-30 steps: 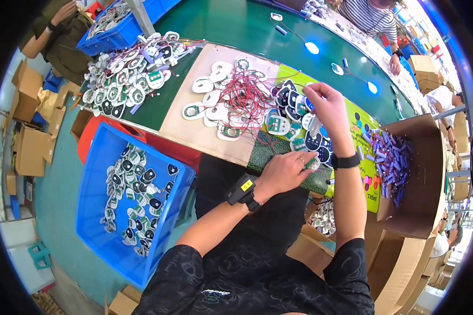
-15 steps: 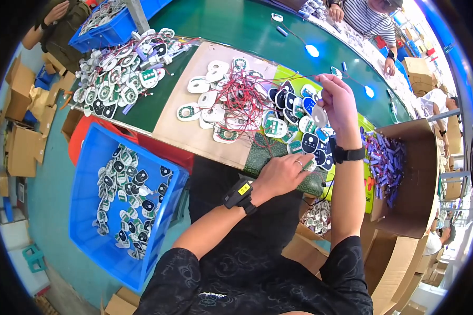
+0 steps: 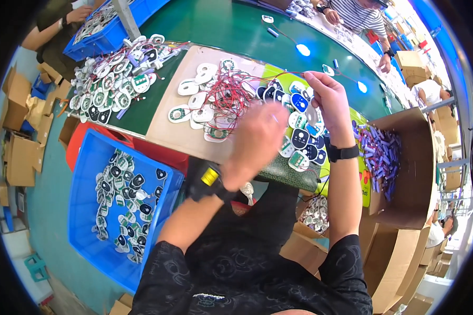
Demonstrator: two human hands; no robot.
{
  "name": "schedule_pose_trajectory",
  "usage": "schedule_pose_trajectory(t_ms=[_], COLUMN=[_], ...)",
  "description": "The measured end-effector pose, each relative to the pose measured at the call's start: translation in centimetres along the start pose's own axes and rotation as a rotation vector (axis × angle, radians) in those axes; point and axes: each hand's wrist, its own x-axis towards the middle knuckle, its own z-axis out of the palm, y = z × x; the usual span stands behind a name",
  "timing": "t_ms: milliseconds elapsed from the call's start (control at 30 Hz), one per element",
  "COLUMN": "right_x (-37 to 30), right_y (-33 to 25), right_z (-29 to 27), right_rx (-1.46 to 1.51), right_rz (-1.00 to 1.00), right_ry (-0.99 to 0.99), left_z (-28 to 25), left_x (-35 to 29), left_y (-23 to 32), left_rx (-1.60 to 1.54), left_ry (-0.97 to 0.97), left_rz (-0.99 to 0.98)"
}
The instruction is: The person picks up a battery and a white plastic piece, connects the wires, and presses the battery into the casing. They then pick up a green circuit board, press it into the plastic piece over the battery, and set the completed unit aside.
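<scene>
My right hand is raised over the right of the work area, thumb and forefinger pinched on a red wire that runs left toward the pile. A pale round piece shows just under its fingers, partly hidden by the hand. Smeared by motion, my left hand hovers at the near side of the tangled red wires; its grip is unclear. White oval housings surround the wires on a tan board. Dark-faced oval pieces and green circuit boards lie under and beside my right hand.
A blue bin of small boards stands at lower left. Housings are heaped at the table's left. At right, a cardboard box holds purple cylindrical cells. Two lit lamps lie on the green table; co-workers sit beyond and at upper left.
My left hand has lifted from the near table edge and swung up and left toward the wires. My right hand keeps its pinch on the red wire. The whole view has shifted slightly.
</scene>
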Motion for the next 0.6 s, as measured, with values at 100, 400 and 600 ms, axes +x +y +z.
schedule_pose_trajectory(t_ms=[100,400,600], right_x=[-0.3,-0.4,-0.1], right_y=[-0.2,-0.1,0.6], right_z=[-0.3,-0.8,-0.5], right_rx=[0.015,0.057,-0.086], right_rz=[-0.021,-0.016,-0.051], right_ry=[-0.024,-0.021,0.037], left_z=[-1.6,-2.2,-1.9], left_x=[5.4,7.6,7.2], left_y=[-4.7,-7.3,-7.1], left_rx=[0.258,0.031,0.013], left_ry=[0.057,-0.404,-0.354], left_rz=[-0.050,-0.002,0.031])
